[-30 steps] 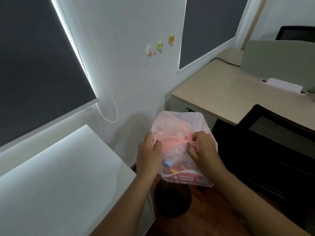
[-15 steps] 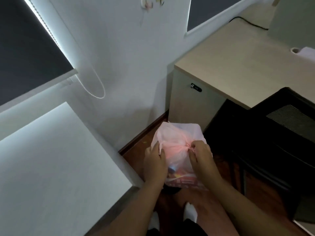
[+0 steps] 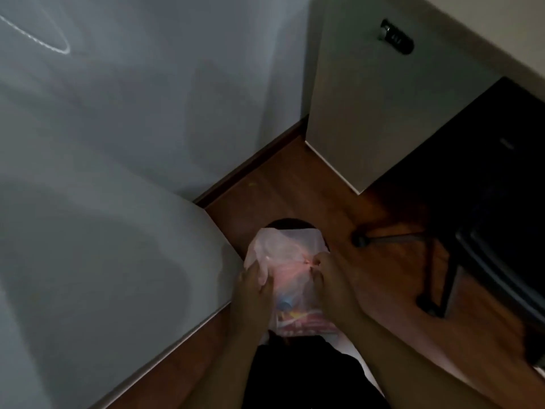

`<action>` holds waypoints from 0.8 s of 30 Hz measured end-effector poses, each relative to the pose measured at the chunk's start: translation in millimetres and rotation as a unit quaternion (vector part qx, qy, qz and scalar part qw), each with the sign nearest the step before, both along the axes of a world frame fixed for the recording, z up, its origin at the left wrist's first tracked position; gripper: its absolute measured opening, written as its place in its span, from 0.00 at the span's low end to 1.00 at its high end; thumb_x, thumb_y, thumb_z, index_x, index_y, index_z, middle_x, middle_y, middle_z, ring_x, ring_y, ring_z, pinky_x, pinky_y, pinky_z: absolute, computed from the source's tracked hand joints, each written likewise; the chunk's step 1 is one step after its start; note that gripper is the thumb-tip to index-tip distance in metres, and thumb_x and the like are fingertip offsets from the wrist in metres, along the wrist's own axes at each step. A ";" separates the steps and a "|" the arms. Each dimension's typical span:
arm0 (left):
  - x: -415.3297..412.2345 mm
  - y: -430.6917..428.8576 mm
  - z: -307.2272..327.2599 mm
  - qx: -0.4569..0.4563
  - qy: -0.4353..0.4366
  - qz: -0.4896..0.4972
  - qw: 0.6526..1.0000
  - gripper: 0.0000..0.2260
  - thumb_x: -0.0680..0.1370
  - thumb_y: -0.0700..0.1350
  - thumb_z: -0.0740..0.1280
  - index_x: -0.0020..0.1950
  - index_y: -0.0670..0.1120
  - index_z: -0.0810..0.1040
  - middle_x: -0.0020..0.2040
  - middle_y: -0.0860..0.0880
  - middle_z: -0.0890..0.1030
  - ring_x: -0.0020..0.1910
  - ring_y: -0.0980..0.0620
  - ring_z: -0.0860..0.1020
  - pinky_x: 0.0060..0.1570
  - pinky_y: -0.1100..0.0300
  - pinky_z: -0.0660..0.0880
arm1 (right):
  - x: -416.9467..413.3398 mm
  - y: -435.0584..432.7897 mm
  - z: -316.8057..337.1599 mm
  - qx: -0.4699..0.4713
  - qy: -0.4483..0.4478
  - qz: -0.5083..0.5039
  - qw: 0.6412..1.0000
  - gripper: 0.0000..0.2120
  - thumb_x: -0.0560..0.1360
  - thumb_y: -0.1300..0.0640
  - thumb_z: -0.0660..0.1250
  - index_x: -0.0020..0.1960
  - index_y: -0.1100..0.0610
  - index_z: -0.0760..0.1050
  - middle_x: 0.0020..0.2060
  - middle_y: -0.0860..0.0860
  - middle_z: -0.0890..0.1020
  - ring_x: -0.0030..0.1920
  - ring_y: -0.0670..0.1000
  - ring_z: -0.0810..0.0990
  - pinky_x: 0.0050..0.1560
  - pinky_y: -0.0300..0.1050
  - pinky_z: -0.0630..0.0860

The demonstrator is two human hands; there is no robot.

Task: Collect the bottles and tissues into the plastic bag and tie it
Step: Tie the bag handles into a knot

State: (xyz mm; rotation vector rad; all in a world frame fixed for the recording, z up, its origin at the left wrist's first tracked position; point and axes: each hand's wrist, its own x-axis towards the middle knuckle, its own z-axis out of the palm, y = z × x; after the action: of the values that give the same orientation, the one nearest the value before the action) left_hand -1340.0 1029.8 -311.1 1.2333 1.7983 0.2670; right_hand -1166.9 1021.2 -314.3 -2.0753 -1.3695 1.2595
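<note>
A pink translucent plastic bag hangs in front of me, low over the wooden floor, bulging with things. A blue bottle cap and a red printed wrapper show dimly through its lower part. My left hand grips the bag's left side. My right hand pinches the bag's gathered top at a small twisted bunch on its right side. The bag sits just above a dark round bin, most of which it hides.
A white table fills the left, its corner close to my left hand. A pale cabinet side with a combination lock stands ahead on the right. A black chair base occupies the right. Wooden floor lies between.
The view has tilted further down toward the floor. The bag and both hands have dropped lower, over the dark bin. Both hands keep the same hold on the bag.
</note>
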 end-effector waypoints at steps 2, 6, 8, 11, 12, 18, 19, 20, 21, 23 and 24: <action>-1.7 5.6 -23.0 -0.013 0.023 0.008 1.000 0.22 0.79 0.60 0.60 0.62 0.46 0.79 0.57 0.46 0.82 0.56 0.47 0.79 0.53 0.62 0.71 | -1.1 0.5 -29.4 -0.010 0.012 -0.002 1.000 0.05 0.81 0.62 0.59 0.54 0.59 0.72 0.46 0.50 0.75 0.45 0.49 0.73 0.47 0.34 0.68; 0.4 15.4 -65.7 -0.039 0.014 0.000 0.999 0.19 0.78 0.58 0.64 0.63 0.48 0.78 0.61 0.48 0.80 0.58 0.50 0.77 0.55 0.64 0.69 | 3.7 1.1 -83.9 -0.004 -0.017 0.003 1.000 0.05 0.81 0.61 0.60 0.47 0.54 0.71 0.40 0.48 0.75 0.39 0.43 0.73 0.44 0.31 0.67; 1.5 18.3 -87.7 -0.056 0.009 -0.010 0.998 0.21 0.78 0.57 0.67 0.66 0.46 0.76 0.63 0.47 0.79 0.62 0.48 0.77 0.59 0.62 0.70 | 8.6 5.5 -105.2 -0.038 0.006 -0.011 0.999 0.05 0.80 0.62 0.59 0.51 0.54 0.73 0.45 0.50 0.77 0.45 0.48 0.76 0.46 0.37 0.68; 3.3 23.0 -108.6 -0.073 -0.015 0.009 0.997 0.27 0.76 0.59 0.67 0.72 0.48 0.72 0.68 0.47 0.76 0.66 0.48 0.74 0.66 0.58 0.69 | 13.7 6.7 -129.1 -0.077 -0.004 0.010 0.997 0.14 0.79 0.59 0.60 0.64 0.55 0.72 0.61 0.55 0.74 0.61 0.55 0.74 0.59 0.43 0.69; 1.8 24.4 -115.3 -0.073 -0.019 0.011 0.997 0.29 0.75 0.62 0.65 0.72 0.50 0.71 0.68 0.47 0.75 0.67 0.48 0.74 0.67 0.54 0.70 | 14.4 6.3 -132.3 -0.080 -0.013 0.021 0.996 0.17 0.79 0.57 0.61 0.68 0.53 0.70 0.66 0.56 0.70 0.65 0.57 0.71 0.63 0.45 0.69; -6.9 30.4 -137.3 -0.064 -0.020 -0.020 0.998 0.28 0.78 0.52 0.65 0.76 0.45 0.66 0.73 0.47 0.68 0.72 0.47 0.67 0.71 0.52 0.65 | 17.0 -3.8 -138.4 -0.094 -0.014 0.055 0.994 0.30 0.78 0.44 0.64 0.77 0.43 0.58 0.79 0.50 0.54 0.77 0.53 0.56 0.70 0.52 0.67; -7.5 30.5 -137.6 -0.059 -0.024 -0.036 0.997 0.24 0.79 0.47 0.65 0.74 0.45 0.68 0.71 0.47 0.71 0.71 0.48 0.70 0.69 0.54 0.67 | 16.6 -6.5 -140.4 -0.105 -0.018 0.067 0.992 0.31 0.78 0.43 0.64 0.77 0.43 0.57 0.79 0.50 0.53 0.78 0.53 0.55 0.71 0.51 0.66; -9.1 29.5 -139.7 -0.052 -0.035 -0.044 0.997 0.20 0.79 0.44 0.64 0.71 0.45 0.71 0.68 0.48 0.75 0.68 0.50 0.73 0.65 0.59 0.71 | 15.5 -9.5 -143.6 -0.111 -0.023 0.076 0.991 0.31 0.78 0.43 0.64 0.77 0.42 0.56 0.79 0.50 0.53 0.78 0.54 0.54 0.71 0.52 0.65; -8.9 29.3 -137.3 -0.044 -0.051 -0.062 0.996 0.17 0.80 0.41 0.64 0.69 0.46 0.74 0.65 0.50 0.78 0.64 0.52 0.76 0.61 0.66 0.72 | 14.2 -11.7 -145.0 -0.122 -0.027 0.079 0.989 0.31 0.78 0.43 0.64 0.78 0.42 0.56 0.79 0.50 0.54 0.78 0.54 0.54 0.72 0.52 0.64; -8.7 29.4 -130.3 -0.038 -0.065 -0.079 0.994 0.16 0.81 0.39 0.63 0.68 0.46 0.75 0.61 0.56 0.77 0.60 0.58 0.75 0.52 0.80 0.67 | 11.6 -14.8 -148.2 -0.139 -0.026 0.065 0.988 0.30 0.78 0.43 0.63 0.78 0.44 0.57 0.78 0.52 0.57 0.77 0.55 0.57 0.71 0.54 0.66; -6.9 30.0 -124.2 -0.037 -0.071 -0.078 0.994 0.16 0.81 0.38 0.63 0.69 0.46 0.74 0.60 0.57 0.75 0.59 0.60 0.73 0.48 0.83 0.64 | 10.8 -15.1 -147.6 -0.146 -0.023 0.058 0.987 0.30 0.78 0.44 0.63 0.78 0.45 0.57 0.77 0.53 0.59 0.76 0.56 0.59 0.70 0.54 0.66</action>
State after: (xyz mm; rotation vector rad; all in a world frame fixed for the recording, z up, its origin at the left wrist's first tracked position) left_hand -1346.9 1059.9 -435.4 1.2625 1.5667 0.1914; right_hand -1156.1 1006.1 -462.0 -2.2559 -1.4139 1.5514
